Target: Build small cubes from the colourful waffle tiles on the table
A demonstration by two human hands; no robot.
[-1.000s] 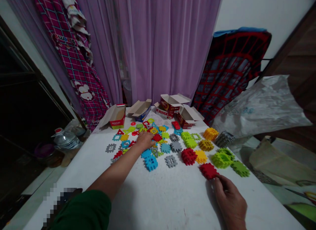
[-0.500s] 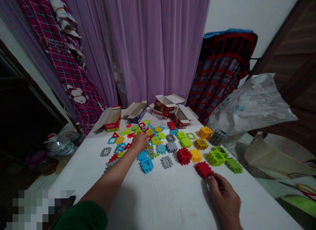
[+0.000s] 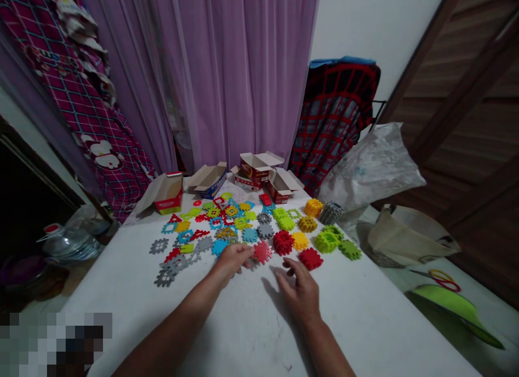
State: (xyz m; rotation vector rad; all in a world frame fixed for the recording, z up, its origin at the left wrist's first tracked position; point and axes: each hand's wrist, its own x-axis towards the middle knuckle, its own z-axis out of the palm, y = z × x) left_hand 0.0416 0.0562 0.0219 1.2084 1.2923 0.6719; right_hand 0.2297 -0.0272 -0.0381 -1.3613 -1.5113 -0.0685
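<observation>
Holding my left hand [image 3: 233, 259], fingers pressed together, against a notched red plastic tile [image 3: 263, 252], right hand [image 3: 298, 291] spread on the white desk [image 3: 365, 317] just below a chunky red block [image 3: 310, 258], with grey grid tiles [image 3: 164, 277] nearing the left edge.

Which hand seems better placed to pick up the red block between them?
Probably the left: the left hand has its fingertips right at the red block, while the right hand lies open, slightly farther away.
</observation>
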